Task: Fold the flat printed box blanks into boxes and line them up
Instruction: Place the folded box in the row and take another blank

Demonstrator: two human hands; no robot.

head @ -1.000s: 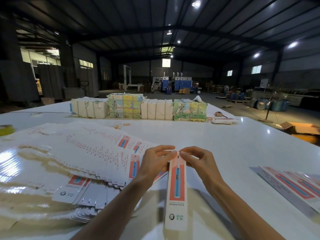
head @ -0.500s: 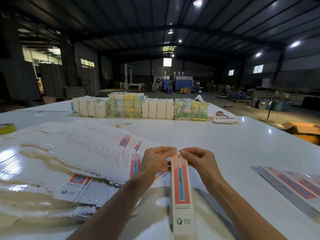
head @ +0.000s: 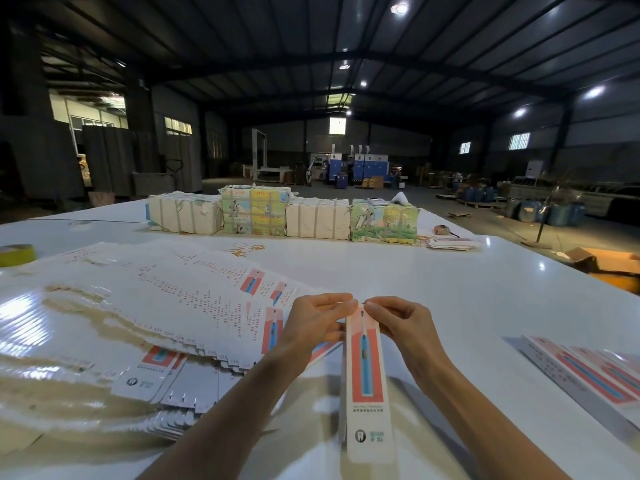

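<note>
Dim warehouse hall around a glossy white table (head: 450, 289), as my head camera shows it.

At my left edge a yellow tape roll (head: 15, 254) lies on the table. Along the far edge four wrapped bundles (head: 317, 218) stand side by side in a row, two plain white and two with green and yellow prints. Orange rubber bands (head: 244, 250) lie just in front of them. A small reddish item (head: 441, 230) sits right of the row, too small for me to identify. Off the table to the right I see an open cardboard box (head: 609, 261) on the floor, blue drums (head: 561, 214) farther back, blue machines (head: 349, 166) by the far wall, and bright lamps (head: 399, 8) under the dark roof.
</note>
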